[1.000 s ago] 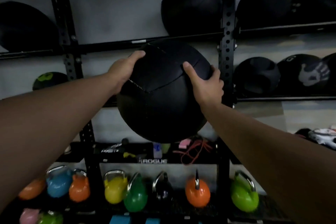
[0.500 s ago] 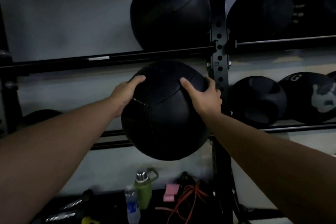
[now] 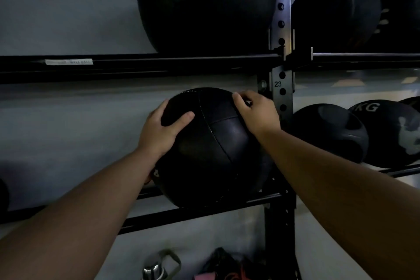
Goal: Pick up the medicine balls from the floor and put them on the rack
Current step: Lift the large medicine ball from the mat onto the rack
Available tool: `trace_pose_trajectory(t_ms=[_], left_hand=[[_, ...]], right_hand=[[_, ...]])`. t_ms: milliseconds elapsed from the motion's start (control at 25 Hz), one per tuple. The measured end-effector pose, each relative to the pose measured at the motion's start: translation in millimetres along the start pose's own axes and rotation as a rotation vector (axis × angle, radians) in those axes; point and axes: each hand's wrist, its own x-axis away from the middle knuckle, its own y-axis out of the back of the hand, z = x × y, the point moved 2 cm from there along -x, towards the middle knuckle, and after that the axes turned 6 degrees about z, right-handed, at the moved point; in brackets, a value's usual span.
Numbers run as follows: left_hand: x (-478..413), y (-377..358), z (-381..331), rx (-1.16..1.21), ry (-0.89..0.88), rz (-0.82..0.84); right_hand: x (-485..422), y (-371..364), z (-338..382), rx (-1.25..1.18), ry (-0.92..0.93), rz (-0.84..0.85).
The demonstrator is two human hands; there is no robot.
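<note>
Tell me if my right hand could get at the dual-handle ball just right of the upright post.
Probably yes. The right hand is busy on the black medicine ball, but the handled ball sits just past the upright post, with its front open and nothing before it.

Legible markings: numeral "23" in pale print on the black perforated rack upright (image 3: 281, 88), between two holes just below the upper shelf rail. Letters "KG" in pale print on the medicine ball (image 3: 391, 134) on the right-hand shelf, near its top. White label strip (image 3: 68, 62) on the upper shelf rail, left part; print too blurred to read.
</note>
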Motion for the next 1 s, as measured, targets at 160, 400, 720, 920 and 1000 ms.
trace_pose_trajectory(t_ms=[160, 400, 720, 920, 1000], left_hand=[[-8, -7, -5, -0.052, 0.008, 0.012], [0, -14, -4, -0.096, -0.047, -0.008], [14, -21, -20, -0.202, -0.011, 0.036], [76, -6, -36, -0.396, 0.198, 0.120], [116, 1, -41, -0.499, 0.257, 0.155]], right_hand=[[30, -3, 17, 0.132, 0.265, 0.066], [44, -17, 14, 0.256, 0.521, 0.080], [39, -14, 7, 0.289, 0.470, 0.087], [83, 17, 15, 0.401, 0.281, 0.380], [111, 39, 3, 0.432, 0.236, 0.484]])
